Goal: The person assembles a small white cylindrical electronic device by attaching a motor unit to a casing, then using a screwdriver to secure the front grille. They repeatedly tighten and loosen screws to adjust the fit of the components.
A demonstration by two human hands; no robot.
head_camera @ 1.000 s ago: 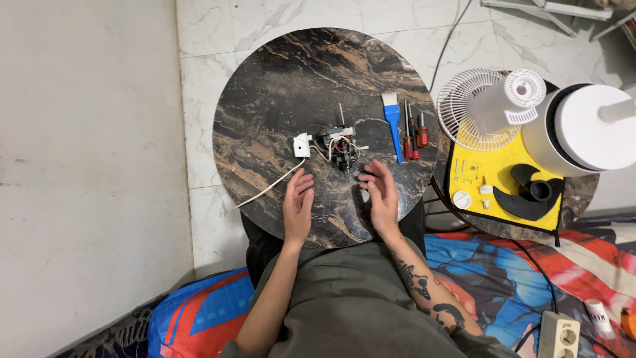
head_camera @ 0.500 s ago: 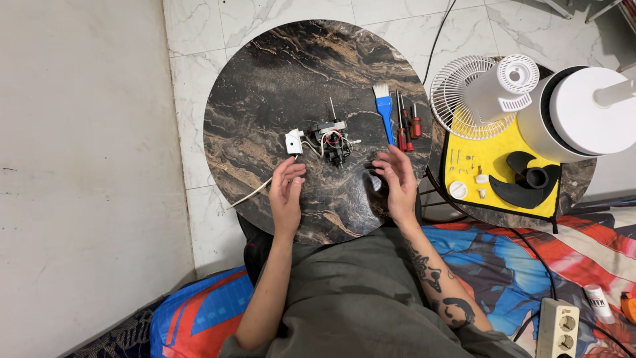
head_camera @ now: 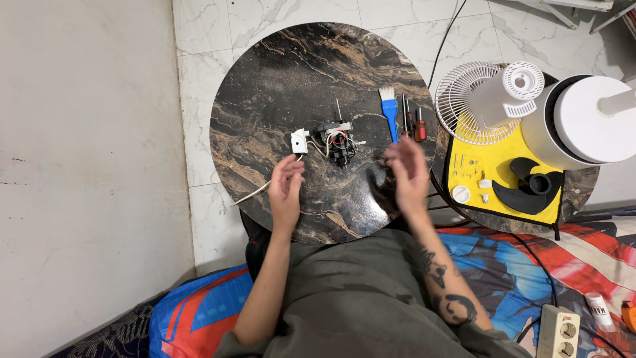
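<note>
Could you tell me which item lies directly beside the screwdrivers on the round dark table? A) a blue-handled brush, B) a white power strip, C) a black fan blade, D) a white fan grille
A: the blue-handled brush lies right next to the red-handled screwdrivers on the round dark table, whereas the black fan blade rests on the yellow mat to the right.

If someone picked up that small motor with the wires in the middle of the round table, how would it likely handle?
The motor looks like dense metal, so it is probably heavy for its size. Its thin shaft sticks out at the far end, so it would likely rock rather than roll. The white cable and the small white box look attached and would probably trail limply.
</note>
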